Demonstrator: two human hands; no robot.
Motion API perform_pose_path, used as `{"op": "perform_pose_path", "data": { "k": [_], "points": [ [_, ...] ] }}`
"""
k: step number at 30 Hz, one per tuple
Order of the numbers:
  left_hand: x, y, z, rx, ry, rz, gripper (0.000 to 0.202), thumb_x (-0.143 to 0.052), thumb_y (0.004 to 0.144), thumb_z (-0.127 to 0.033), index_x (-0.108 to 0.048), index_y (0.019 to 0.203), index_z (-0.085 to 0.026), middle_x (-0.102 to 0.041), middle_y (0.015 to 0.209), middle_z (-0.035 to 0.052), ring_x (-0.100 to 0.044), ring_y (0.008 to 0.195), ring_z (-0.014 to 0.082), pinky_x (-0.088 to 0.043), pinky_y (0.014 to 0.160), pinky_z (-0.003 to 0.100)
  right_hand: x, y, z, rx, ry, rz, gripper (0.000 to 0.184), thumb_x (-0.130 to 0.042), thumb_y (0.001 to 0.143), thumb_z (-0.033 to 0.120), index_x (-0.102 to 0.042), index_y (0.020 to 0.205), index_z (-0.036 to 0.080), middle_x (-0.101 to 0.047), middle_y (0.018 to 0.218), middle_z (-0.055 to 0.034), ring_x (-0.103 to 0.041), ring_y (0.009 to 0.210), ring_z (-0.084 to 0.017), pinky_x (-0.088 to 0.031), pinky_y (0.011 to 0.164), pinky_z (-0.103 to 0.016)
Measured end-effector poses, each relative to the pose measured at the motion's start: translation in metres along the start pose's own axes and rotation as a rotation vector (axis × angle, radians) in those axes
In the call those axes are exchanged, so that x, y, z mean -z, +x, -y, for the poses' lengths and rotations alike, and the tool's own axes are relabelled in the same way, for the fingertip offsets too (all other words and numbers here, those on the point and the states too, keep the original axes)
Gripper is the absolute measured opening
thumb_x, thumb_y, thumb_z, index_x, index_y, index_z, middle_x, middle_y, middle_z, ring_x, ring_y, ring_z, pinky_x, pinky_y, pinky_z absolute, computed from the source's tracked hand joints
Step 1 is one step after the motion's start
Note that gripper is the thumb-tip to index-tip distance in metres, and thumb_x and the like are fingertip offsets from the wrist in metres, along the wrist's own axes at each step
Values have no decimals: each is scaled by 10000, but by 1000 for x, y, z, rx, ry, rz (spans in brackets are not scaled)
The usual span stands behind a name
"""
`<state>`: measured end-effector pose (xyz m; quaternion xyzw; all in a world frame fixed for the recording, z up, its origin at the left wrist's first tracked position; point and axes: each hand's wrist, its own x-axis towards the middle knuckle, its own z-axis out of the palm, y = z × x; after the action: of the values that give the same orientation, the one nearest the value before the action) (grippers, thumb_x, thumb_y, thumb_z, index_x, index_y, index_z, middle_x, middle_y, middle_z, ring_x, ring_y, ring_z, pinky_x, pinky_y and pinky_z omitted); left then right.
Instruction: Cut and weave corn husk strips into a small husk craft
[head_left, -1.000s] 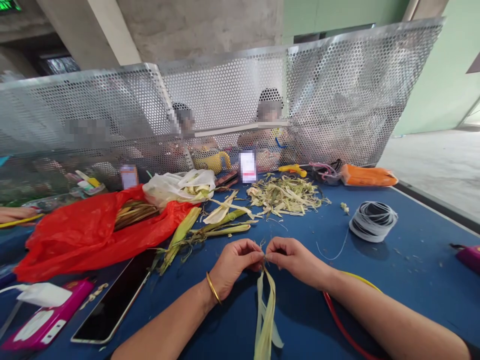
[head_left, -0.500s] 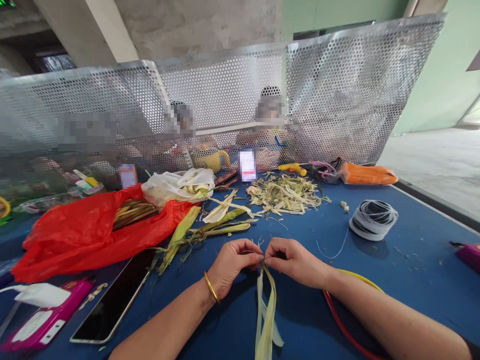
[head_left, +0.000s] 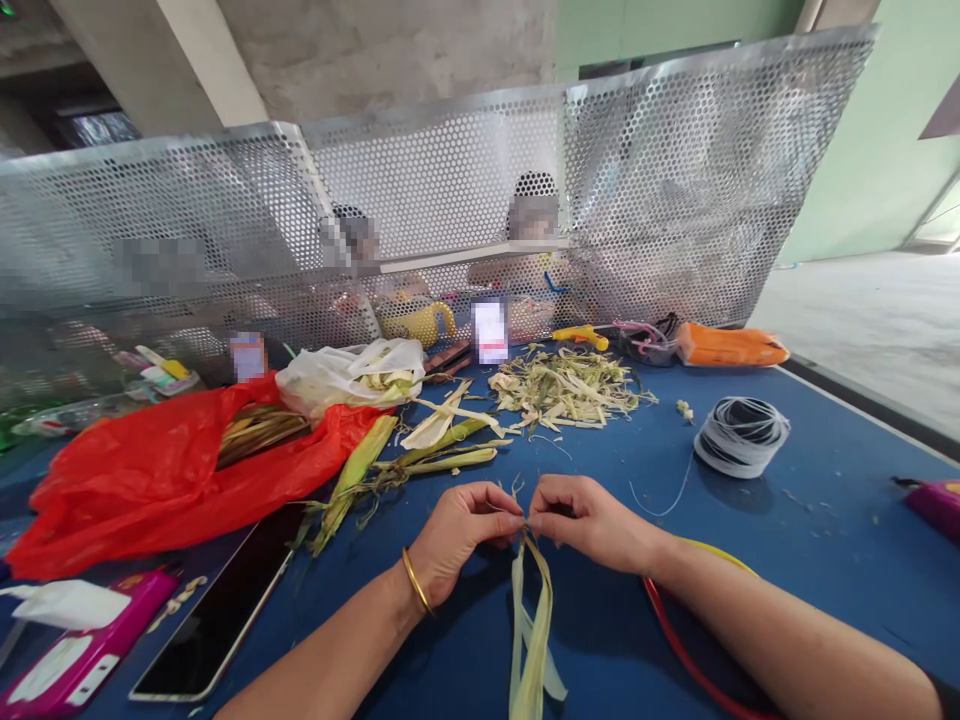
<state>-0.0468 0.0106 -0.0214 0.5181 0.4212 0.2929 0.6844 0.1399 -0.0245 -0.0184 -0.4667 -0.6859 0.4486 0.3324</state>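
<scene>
Pale green corn husk strips (head_left: 541,630) hang down over the table's near side, their top ends gathered between my hands. My left hand (head_left: 466,530), with a gold bangle (head_left: 417,580) at its wrist, is closed in a pinch on the gathered end. Right beside it, my right hand (head_left: 589,522) pinches the same end between thumb and curled finger. Thin frayed bits stick up between the fingertips. Whether a thread is wound there is too small to tell. A spool of clear line (head_left: 742,437) sits to the right, its loose end trailing toward my right hand.
A pile of husk scraps (head_left: 566,388) lies ahead. On the left are a red plastic bag (head_left: 150,480), a white bag (head_left: 352,372), loose husks (head_left: 356,480), a phone (head_left: 225,610) and a magenta device (head_left: 97,650). A perforated metal screen (head_left: 450,170) stands behind, with people beyond it.
The view has shifted slightly, so background things sit a little further left. Both hands keep their pinch on the corn husk strips, with hardly any visible movement.
</scene>
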Motion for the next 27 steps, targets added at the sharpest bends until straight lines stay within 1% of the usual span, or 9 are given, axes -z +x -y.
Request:
{"op": "perform_pose_path", "data": {
  "k": [3, 5, 6, 8, 11, 14, 18, 23, 27],
  "points": [
    [0, -1, -2, 11, -4, 18, 232, -830, 559, -249, -669, 682, -137, -628, 590, -14, -524, 533, 81, -410, 563, 208, 3, 1, 0, 48, 33, -130, 123, -559, 830, 255, -623, 899, 176, -582, 818, 2, -519, 627, -99, -432, 593, -228],
    [0, -2, -3, 11, 7, 37, 231, -829, 564, -248, -668, 684, -136, -637, 595, -11, -524, 530, 79, -406, 559, 205, 3, 1, 1, 105, 13, -165, 289, -574, 799, 182, -605, 1085, 207, -608, 984, -17, -549, 659, -93, -455, 634, -233],
    [-1, -3, -3, 11, 13, 48, 232, -829, 565, -249, -667, 684, -135, -643, 597, -9, -524, 529, 79, -405, 556, 204, 2, 1, 1, 119, 6, -133, 366, -573, 786, 149, -588, 1144, 221, -614, 1018, -18, -566, 667, -92, -461, 642, -233],
    [-2, -4, -4, 9, 22, 72, 238, -834, 558, -251, -665, 676, -132, -647, 589, -7, -523, 524, 78, -400, 548, 199, 0, 0, 2, 103, 27, -6, 412, -558, 789, 129, -569, 1189, 225, -649, 946, -5, -600, 652, -100, -466, 621, -230],
    [-3, -4, -4, 4, 28, 82, 242, -838, 548, -249, -660, 661, -130, -640, 560, -13, -524, 514, 74, -392, 541, 190, -5, 0, 1, 58, 71, 103, 331, -551, 821, 168, -584, 1148, 206, -684, 836, 3, -642, 667, -128, -486, 630, -245],
    [-3, -3, -4, -11, 24, 64, 222, -825, 565, -244, -662, 670, -135, -666, 579, -4, -576, 545, 92, -413, 567, 194, -6, 1, -1, 41, 82, 66, 238, -566, 820, 184, -604, 1054, 187, -699, 832, -13, -660, 711, -149, -505, 688, -276],
    [-3, -2, -4, -68, 46, 45, 188, -803, 589, -228, -669, 682, -137, -703, 638, 16, -639, 627, 126, -451, 626, 209, -4, 2, -1, 20, 92, 18, 175, -571, 807, 174, -607, 979, 173, -683, 773, -11, -657, 694, -148, -507, 684, -278],
    [-2, -1, -3, -98, 111, 15, 150, -777, 607, -220, -675, 681, -138, -691, 634, 8, -612, 596, 110, -452, 599, 202, -4, 3, 0, 0, 123, 9, 158, -569, 807, 169, -599, 962, 168, -674, 758, -6, -658, 685, -141, -499, 673, -271],
    [-3, -1, -1, -150, 226, -51, 128, -756, 621, -226, -688, 688, -141, -672, 628, 5, -577, 570, 101, -437, 559, 195, -5, 4, -2, -9, 110, -6, 145, -568, 808, 172, -600, 949, 165, -664, 741, 0, -661, 668, -138, -491, 649, -261]
  ]
}}
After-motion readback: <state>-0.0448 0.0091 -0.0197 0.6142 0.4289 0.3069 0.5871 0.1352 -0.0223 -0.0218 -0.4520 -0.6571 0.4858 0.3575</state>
